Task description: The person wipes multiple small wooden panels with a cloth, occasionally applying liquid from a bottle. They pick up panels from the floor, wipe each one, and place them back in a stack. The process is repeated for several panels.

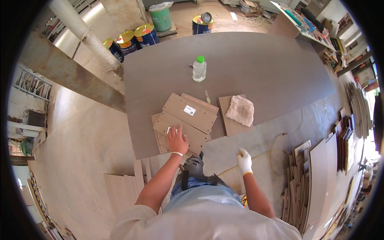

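My bare left hand (177, 141) lies with spread fingers on a brown drilled board (195, 137), partly over a white label. Behind it, another drilled board (175, 105) with a white label overlaps more boards in a loose stack. My right hand (243, 161), in a white knitted glove, hangs apart from the table's near edge with its fingers curled in. Whatever it may hold is hidden. A folded pale cloth (240, 111) rests on a separate brown board (225, 120) to the right of the stack.
The large grey-brown tabletop (160, 72) carries a clear bottle with a green cap (199, 70) and a small narrow tool (207, 96). Blue drums with yellow lids (145, 35) stand beyond it. Boards lean at the right (320, 176). A hose (276, 150) crosses the floor.
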A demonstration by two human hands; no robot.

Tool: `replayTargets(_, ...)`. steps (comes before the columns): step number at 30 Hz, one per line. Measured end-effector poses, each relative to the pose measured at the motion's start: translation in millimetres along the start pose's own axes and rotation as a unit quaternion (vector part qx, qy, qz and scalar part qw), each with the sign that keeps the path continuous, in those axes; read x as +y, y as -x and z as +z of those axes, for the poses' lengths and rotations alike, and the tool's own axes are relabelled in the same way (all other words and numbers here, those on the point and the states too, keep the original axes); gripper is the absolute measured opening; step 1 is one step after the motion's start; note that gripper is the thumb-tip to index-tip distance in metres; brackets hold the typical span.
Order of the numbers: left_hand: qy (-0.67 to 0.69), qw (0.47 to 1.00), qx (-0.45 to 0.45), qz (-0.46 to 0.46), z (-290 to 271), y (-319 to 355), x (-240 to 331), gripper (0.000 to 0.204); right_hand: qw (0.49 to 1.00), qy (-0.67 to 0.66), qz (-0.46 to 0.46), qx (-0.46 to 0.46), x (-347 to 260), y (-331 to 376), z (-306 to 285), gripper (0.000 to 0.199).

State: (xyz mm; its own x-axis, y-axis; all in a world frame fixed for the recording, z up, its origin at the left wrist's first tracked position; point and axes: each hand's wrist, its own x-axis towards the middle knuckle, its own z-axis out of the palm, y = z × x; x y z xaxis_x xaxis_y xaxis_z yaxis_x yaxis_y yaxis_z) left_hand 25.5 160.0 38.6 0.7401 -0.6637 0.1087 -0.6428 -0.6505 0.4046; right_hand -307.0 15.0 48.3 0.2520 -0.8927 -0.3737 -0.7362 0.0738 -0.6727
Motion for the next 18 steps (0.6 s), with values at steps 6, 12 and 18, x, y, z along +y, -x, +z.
replayTargets(6, -0.056, 0.99, -0.12, 0.039, 39, -25, 50, 0.069, 0.958, 0.244, -0.122, 0.092, -107, -124, -18, 0.058)
replayTargets(12, -0.077, 0.979, -0.16, 0.097, 32, -20, 25, 0.07, 0.875, 0.426, -0.23, 0.016, -122, -195, -15, 0.061)
replayTargets(18, -0.07, 0.949, -0.229, 0.207, 7, -32, -20, 0.068, 0.964, 0.23, -0.132, -0.008, -120, -237, -22, 0.024)
